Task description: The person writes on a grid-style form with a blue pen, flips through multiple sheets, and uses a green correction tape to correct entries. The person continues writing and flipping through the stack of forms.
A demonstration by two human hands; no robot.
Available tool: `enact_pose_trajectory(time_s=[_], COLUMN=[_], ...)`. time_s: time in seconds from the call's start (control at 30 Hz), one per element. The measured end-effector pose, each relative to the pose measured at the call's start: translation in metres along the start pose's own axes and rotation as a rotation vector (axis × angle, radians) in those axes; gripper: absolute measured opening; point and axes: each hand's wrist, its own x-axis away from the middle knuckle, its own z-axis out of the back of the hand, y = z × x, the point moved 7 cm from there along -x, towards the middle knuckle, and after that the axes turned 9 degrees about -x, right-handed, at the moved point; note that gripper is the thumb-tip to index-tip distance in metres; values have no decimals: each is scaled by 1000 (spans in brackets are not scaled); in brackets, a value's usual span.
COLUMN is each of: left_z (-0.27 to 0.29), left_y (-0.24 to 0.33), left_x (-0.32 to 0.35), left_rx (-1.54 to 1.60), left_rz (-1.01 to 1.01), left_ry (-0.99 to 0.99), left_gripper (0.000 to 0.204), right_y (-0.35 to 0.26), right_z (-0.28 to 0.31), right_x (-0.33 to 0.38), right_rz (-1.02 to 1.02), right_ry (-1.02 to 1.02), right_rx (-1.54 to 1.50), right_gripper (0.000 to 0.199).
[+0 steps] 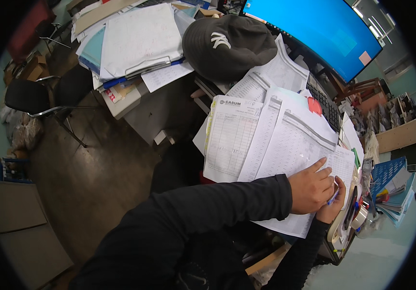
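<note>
My left hand (pixel 310 187) reaches across from the left in a black sleeve. It lies on the printed sheets (pixel 290 145), fingers stretched out, index finger pointing toward the far side. Tucked close against its fingers, my right hand (pixel 333 204) is closed around a blue pen (pixel 333 197), of which only a small part shows. Under both hands the sheets carry tables of small print and overlap each other. To their left sits a pad of ruled forms (pixel 230 137) with some handwriting.
Beyond the papers are a red computer mouse (pixel 314 106), a black keyboard (pixel 326 110) and a lit blue monitor (pixel 319 34). A dark cap (pixel 230 46) rests beside a clipboard (pixel 142 41) on stacked papers. Tape (pixel 360 216) lies at right; a black chair (pixel 48 92) stands at left.
</note>
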Motion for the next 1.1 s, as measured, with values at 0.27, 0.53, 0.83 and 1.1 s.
enact_pose_trajectory(time_s=[0.27, 0.53, 0.83, 1.1], left_z=[60, 161, 129, 118], left_y=[17, -88, -196, -196], left_x=[28, 146, 220, 183], left_rx=[264, 54, 849, 1369], left_rz=[-9, 610, 1478, 1443], left_ry=[47, 119, 31, -103], left_gripper=[36, 29, 69, 42], right_y=[-19, -16, -149, -109], right_z=[5, 78, -72, -237], right_x=[-2, -49, -5, 35], right_rz=[-180, -47, 171, -9], right_ry=[-218, -66, -93, -263], right_rx=[163, 219, -326, -159], right_gripper=[41, 45, 30, 19])
